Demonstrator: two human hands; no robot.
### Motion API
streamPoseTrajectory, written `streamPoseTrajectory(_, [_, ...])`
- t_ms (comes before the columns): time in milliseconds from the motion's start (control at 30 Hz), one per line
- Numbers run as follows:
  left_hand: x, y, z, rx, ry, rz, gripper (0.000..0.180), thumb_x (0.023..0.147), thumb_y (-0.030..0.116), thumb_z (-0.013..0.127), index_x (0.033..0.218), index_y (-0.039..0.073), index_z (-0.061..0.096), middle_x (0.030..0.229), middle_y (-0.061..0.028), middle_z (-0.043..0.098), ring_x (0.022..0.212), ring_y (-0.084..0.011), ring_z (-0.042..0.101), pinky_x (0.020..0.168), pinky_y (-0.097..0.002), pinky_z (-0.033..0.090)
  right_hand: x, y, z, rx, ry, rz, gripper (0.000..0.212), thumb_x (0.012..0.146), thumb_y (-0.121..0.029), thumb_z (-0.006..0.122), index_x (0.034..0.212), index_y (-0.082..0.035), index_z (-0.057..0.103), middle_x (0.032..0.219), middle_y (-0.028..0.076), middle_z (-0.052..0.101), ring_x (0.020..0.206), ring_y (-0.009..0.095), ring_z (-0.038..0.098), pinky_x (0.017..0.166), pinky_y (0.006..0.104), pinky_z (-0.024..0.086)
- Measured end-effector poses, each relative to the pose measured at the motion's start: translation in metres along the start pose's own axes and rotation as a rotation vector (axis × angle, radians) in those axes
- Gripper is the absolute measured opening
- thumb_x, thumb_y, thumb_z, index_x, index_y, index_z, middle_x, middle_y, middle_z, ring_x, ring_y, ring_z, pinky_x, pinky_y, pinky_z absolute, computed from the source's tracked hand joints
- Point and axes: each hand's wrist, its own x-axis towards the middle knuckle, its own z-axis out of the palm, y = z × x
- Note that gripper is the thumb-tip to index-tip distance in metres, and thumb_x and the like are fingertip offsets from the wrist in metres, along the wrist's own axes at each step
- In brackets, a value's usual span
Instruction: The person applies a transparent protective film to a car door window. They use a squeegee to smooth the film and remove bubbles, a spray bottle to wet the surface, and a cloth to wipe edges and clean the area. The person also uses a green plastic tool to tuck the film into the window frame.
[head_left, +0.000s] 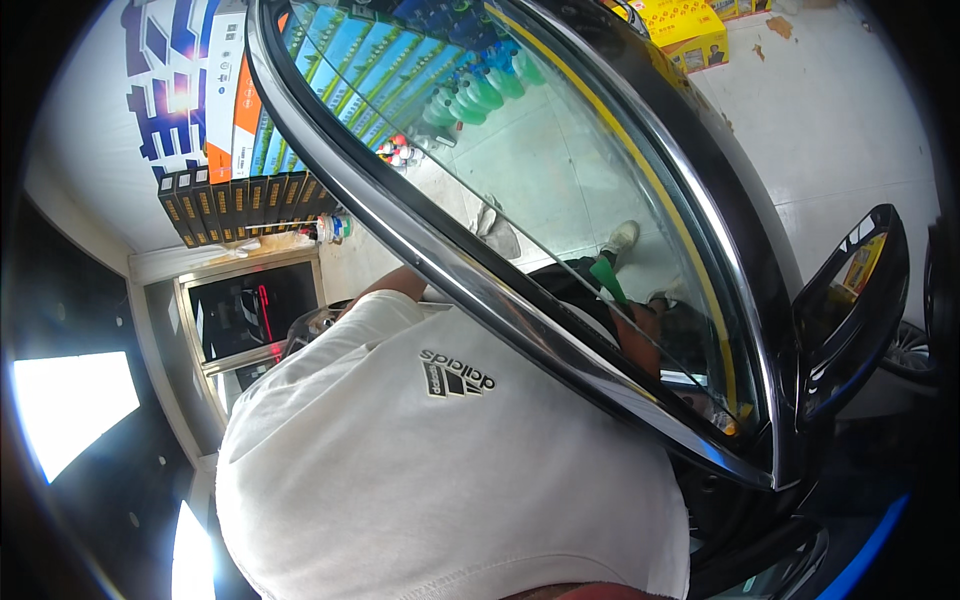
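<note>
A car door with a chrome-trimmed window frame (pixel 450 265) crosses slantwise in front of my white shirt. Its window glass (pixel 560 150) has a yellow strip along the far edge. Through the glass, low down, shows what appears to be my right hand (pixel 642 335), closed beside a flat green scraper (pixel 607 280) and seemingly gripping it; the fingers are small and partly hidden. My left forearm passes from its sleeve behind the frame, which hides the left hand. A dark side mirror (pixel 850 310) juts out at the door's right.
Beyond the glass stand several bottles of green liquid (pixel 480 95) and blue-green boxes (pixel 370 70). Black boxes (pixel 250 205) line a shelf at left. Yellow boxes (pixel 690 35) sit far right. A grey cloth-like piece (pixel 492 230) and a light shoe (pixel 622 237) show on the pale tiled floor.
</note>
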Motion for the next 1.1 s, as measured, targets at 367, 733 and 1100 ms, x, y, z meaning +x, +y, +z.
streamPoseTrajectory(367, [-0.002,-0.004,-0.019,-0.008,0.040,0.079,0.056,0.081,0.044,0.076,0.111,-0.003,0.068,0.089,-0.0146,0.070,0.081,-0.0223,0.063,0.074,-0.0376,0.049,-0.002,-0.022,-0.008,-0.017,0.032,-0.131,0.030,0.095,-0.032,0.065,0.093,-0.002,0.070,0.074,0.022,0.063,0.068,0.032,0.060,0.068,0.0433,0.046])
streamPoseTrajectory(733, [0.039,0.024,-0.020,-0.130,-0.106,0.291,0.051,0.084,0.039,0.076,0.111,-0.003,0.068,0.084,-0.0115,0.070,0.074,-0.0178,0.060,0.069,-0.0360,0.048,-0.009,-0.017,-0.011,-0.011,0.053,-0.154,0.038,0.099,-0.039,0.058,0.091,-0.003,0.069,0.073,0.016,0.064,0.071,0.028,0.063,0.073,0.0435,0.049])
streamPoseTrajectory(1100, [0.027,0.022,-0.009,-0.084,-0.166,0.359,0.050,0.083,0.043,0.076,0.104,-0.002,0.072,0.084,-0.0124,0.071,0.074,-0.0195,0.063,0.069,-0.0377,0.050,-0.024,-0.008,0.001,-0.084,0.056,-0.064,0.037,0.100,-0.041,0.057,0.097,-0.006,0.070,0.074,0.012,0.065,0.071,0.027,0.063,0.071,0.0425,0.050])
